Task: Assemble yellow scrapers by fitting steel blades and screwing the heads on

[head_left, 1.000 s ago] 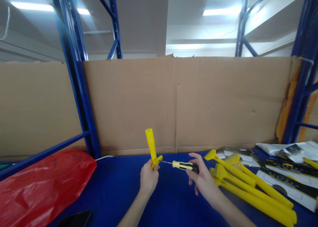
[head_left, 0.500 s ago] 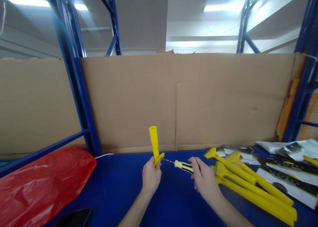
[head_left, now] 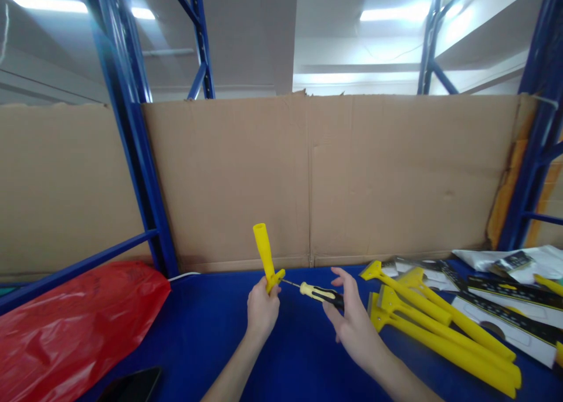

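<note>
My left hand is closed around a yellow plastic scraper, its hollow round handle pointing up and its head partly hidden by my fingers. A screwdriver with a cream and black handle lies almost level, its thin shaft reaching the scraper's head at the right side. Around the rear end of that handle is my right hand, in a loose hold with thumb and forefinger spread apart. Whether the tip sits in a screw is too small to tell.
Several long yellow scrapers lie piled at the right, beside black and white packages. A red plastic bag and a dark phone are at the left. Cardboard stands behind the blue table.
The scraper and my left hand have shifted slightly left, and the scraper's handle leans more to the left. My right hand's fingers have loosened and spread around the screwdriver, which also moved left.
</note>
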Tool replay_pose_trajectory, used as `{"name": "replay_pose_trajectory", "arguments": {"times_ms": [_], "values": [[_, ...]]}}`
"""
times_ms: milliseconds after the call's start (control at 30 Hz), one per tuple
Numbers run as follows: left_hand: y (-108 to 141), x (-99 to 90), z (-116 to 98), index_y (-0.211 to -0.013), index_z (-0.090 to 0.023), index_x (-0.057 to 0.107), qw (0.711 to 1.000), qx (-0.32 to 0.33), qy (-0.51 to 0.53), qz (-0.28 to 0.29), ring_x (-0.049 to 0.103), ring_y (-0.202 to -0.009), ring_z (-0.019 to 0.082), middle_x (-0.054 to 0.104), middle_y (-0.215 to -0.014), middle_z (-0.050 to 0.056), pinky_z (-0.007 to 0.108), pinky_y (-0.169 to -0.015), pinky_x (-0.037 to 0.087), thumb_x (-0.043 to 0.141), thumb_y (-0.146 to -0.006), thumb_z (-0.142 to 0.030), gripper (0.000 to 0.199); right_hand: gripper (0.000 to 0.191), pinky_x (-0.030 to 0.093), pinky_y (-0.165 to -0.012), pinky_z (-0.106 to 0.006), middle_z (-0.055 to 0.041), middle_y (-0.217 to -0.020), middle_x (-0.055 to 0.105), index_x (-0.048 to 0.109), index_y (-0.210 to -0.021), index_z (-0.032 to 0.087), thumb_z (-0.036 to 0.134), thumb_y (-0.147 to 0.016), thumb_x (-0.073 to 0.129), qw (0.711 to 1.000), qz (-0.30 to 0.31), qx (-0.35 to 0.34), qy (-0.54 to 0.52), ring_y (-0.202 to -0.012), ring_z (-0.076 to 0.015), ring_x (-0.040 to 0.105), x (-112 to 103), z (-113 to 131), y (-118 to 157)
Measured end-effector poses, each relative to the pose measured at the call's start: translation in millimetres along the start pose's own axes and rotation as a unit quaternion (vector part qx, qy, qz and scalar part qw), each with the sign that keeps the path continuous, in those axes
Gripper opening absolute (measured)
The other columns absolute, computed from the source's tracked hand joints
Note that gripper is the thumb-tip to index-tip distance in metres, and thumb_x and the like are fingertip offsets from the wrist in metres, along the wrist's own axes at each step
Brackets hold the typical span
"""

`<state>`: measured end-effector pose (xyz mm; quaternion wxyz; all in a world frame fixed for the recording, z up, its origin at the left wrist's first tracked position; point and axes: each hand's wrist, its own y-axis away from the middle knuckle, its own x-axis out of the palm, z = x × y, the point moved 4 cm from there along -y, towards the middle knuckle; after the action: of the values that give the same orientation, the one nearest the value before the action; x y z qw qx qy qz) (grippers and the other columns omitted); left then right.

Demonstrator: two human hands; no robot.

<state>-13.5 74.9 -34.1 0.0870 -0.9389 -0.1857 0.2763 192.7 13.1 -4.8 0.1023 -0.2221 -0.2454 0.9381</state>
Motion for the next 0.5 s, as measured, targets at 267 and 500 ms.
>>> {"name": "replay_pose_trajectory", "arguments": {"times_ms": [267,500], "values": [[0.9,1.5,-1.1,-0.102,-0.016,0.065,1.000,0.008,0.001,0.000,0.069,-0.083,0.019,0.073,-0.086,0.006,0.025,-0.068,0.052,0.055,-0.081,-0.016,0.024,0.036,0.050,-0.056,-0.032,-0.0086,-0.096,0.061,0.055,-0.110,0.021,0.041,-0.088,0.035,0.999,-0.016,0.010,0.044,-0.062,-0.0181,0.062,-5.0,-6.8,-7.9],[-0.1,-4.8,-4.0,-0.104,-0.016,0.064,1.000,0.013,-0.003,-0.011,0.069,-0.080,0.017,0.073,-0.086,0.006,0.024,-0.065,0.053,0.050,-0.082,-0.013,0.026,0.029,0.047,-0.051,-0.028,-0.0013,-0.065,0.059,0.057,-0.098,0.023,0.039,-0.087,0.036,0.998,0.052,0.009,0.032,-0.060,-0.0197,0.061,0.1,2.4,-4.5]]}}
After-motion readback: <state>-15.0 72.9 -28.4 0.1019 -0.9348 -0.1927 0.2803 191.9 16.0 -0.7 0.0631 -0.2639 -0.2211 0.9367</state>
